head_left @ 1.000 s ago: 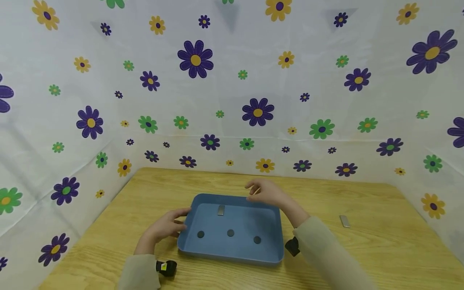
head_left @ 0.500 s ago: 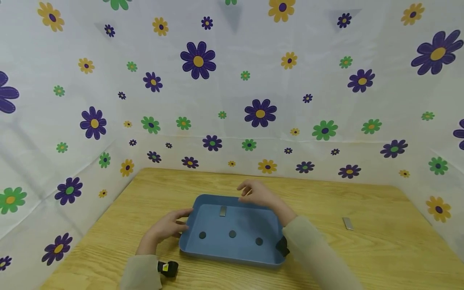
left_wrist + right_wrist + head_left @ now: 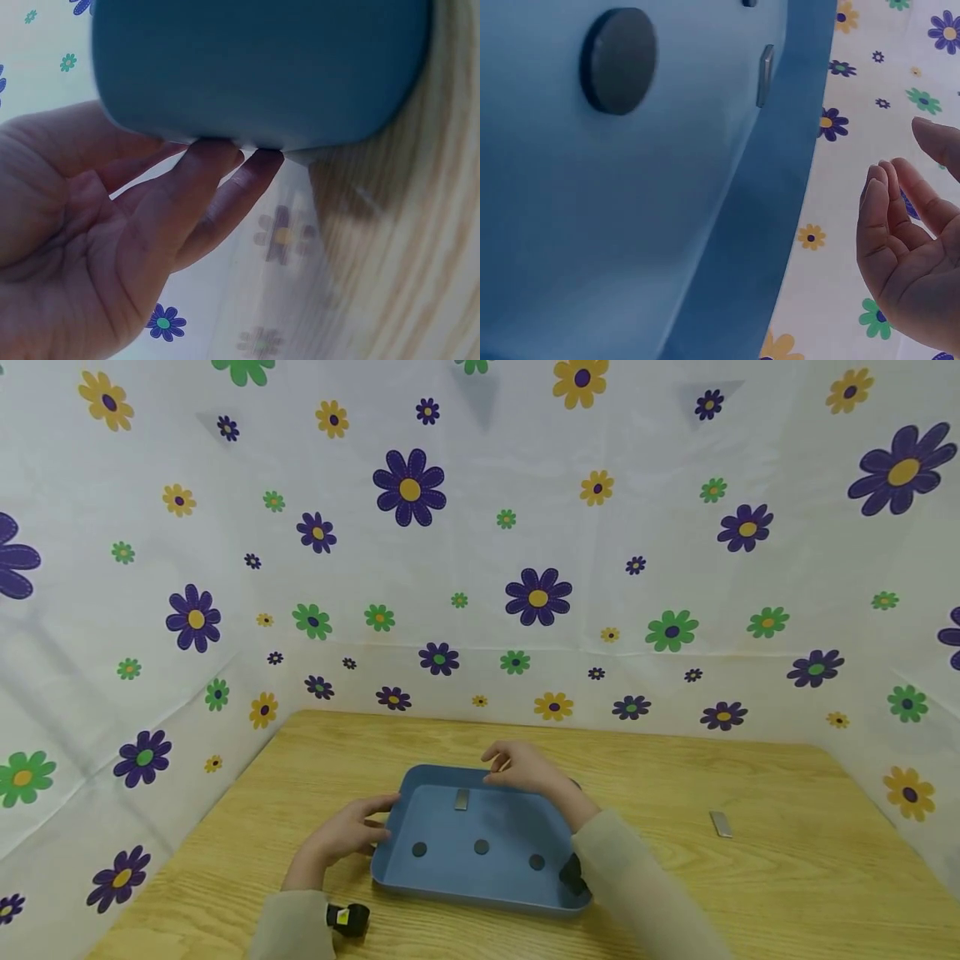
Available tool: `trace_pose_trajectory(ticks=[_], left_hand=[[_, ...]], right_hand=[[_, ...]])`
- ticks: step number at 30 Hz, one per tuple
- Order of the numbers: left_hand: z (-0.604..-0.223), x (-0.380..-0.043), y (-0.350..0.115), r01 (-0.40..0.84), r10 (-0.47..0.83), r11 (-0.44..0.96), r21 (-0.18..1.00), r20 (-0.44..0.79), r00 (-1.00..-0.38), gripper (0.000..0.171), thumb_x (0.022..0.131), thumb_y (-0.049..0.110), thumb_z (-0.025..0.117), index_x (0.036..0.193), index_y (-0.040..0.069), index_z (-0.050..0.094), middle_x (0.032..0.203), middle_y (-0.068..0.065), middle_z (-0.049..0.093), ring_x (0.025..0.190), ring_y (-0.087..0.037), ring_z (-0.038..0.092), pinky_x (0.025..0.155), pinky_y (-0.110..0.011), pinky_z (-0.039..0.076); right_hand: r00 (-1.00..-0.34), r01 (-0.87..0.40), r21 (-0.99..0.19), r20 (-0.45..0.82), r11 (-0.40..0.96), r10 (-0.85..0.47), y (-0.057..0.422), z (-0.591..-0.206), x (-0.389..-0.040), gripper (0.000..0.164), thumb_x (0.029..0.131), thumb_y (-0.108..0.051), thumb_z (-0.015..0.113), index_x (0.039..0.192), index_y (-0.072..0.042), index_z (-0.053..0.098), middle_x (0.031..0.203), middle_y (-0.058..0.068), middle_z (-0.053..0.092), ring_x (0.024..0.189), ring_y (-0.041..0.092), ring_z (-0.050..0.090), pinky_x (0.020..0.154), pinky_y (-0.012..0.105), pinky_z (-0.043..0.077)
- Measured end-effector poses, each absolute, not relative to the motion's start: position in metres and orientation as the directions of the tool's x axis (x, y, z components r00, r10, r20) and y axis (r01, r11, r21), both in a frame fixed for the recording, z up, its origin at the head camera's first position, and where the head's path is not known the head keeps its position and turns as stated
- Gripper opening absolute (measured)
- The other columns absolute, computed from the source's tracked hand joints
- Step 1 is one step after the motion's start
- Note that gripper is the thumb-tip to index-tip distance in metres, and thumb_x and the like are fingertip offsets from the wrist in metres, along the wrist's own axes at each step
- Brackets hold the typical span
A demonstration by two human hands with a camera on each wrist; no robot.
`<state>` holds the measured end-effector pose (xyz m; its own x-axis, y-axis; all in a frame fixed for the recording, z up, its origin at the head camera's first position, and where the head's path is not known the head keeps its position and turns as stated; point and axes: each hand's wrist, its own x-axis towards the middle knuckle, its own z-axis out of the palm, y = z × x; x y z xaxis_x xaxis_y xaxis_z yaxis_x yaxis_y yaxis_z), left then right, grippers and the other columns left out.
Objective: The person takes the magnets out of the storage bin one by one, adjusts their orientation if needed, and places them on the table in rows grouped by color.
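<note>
A shallow blue tray (image 3: 487, 885) lies on the wooden table. Inside it, three dark round discs (image 3: 482, 847) sit in a row, and a small silver rectangular plate (image 3: 462, 800) is near the far wall. My left hand (image 3: 341, 835) touches the tray's left side; in the left wrist view its fingertips (image 3: 266, 161) press against the blue outer wall. Over the far rim hovers my right hand (image 3: 521, 768), its fingers loosely curled around nothing. The right wrist view shows this hand (image 3: 911, 247) apart from the tray wall, with a disc (image 3: 620, 61) large in front.
A second silver plate (image 3: 721, 824) lies on the table (image 3: 787, 877) to the right of the tray. White flower-printed cloth (image 3: 480, 552) hangs behind and at both sides. Black wrist cameras (image 3: 349, 920) are strapped at the sleeves.
My right hand has drifted left along the tray's far rim, and its forearm now overlaps the tray's right side. The left hand stays at the tray's left side.
</note>
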<state>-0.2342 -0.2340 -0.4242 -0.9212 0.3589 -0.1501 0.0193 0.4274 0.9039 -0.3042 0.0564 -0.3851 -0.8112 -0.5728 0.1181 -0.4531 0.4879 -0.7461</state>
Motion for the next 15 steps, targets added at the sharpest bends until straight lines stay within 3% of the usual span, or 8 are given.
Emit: trace_pose_trajectory(ticks=[15], left_hand=[[-0.424, -0.235, -0.234, 0.009, 0.347, 0.433, 0.901, -0.158, -0.924, 0.055, 0.084, -0.003, 0.052, 0.135, -0.002, 0.032, 0.135, -0.028, 0.029, 0.111, -0.046, 0.041, 0.07, -0.043, 0.049]], right_hand=[[-0.834, -0.413, -0.769, 0.105, 0.488, -0.541, 0.047, -0.405, -0.309, 0.027, 0.077, -0.007, 0.067, 0.101, 0.001, 0.06, 0.078, 0.002, 0.056, 0.074, 0.016, 0.056, 0.063, 0.029, 0.047]])
